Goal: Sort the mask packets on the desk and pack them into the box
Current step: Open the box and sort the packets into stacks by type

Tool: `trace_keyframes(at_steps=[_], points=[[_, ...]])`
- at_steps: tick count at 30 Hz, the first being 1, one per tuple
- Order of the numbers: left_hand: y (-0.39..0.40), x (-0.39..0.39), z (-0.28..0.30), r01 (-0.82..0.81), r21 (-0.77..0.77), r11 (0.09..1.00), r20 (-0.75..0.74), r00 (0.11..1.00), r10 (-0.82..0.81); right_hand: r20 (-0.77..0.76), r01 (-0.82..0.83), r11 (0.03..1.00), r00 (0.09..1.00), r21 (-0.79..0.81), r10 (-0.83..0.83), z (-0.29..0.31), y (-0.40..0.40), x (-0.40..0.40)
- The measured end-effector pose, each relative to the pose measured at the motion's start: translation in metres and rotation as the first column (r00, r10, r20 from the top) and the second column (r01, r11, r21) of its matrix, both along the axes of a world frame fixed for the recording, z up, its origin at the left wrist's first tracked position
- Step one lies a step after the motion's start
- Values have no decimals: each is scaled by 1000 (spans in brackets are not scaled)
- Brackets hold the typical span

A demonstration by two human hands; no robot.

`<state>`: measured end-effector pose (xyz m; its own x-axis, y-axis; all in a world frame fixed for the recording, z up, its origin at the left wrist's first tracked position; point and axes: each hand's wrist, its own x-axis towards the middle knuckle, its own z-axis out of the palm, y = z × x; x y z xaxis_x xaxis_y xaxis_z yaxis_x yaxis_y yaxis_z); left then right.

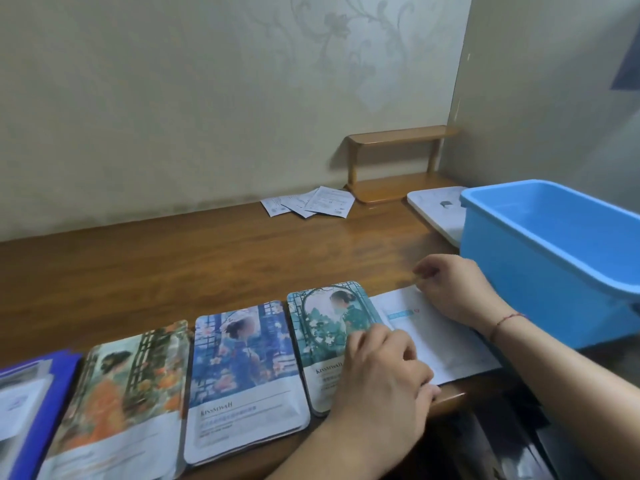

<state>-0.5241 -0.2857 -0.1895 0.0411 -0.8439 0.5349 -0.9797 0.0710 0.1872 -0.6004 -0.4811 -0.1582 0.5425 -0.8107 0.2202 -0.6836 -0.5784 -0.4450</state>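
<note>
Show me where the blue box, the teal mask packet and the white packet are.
blue box (526,271): head view, on its front outer wall.
teal mask packet (322,317): head view, on its printed picture.
white packet (446,344): head view, on its bare middle.

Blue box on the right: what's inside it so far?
The blue box shows only bare blue inner walls and part of its floor, with no mask packets visible. Its near wall hides the closest strip of floor, and the frame edge cuts off its right end.
</note>
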Motion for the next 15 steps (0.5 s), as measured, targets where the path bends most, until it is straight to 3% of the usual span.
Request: trace_keyframes(at_steps=[3, 7, 9, 15], points=[[20, 8, 7, -25, 44, 999, 120, 993, 19, -27, -153, 969, 988, -194, 150, 3, 13, 6], [48, 33, 5, -77, 101, 992, 255, 966, 49, -17, -539, 839, 842, -72, 539, 21, 44, 45], [54, 43, 1, -75, 117, 990, 244, 969, 44, -62, -591, 806, 806, -43, 588, 19, 54, 72], [59, 49, 1, -77, 108, 991, 196, 979, 55, -226, -562, 826, 800, 42, 555, 3, 60, 102]])
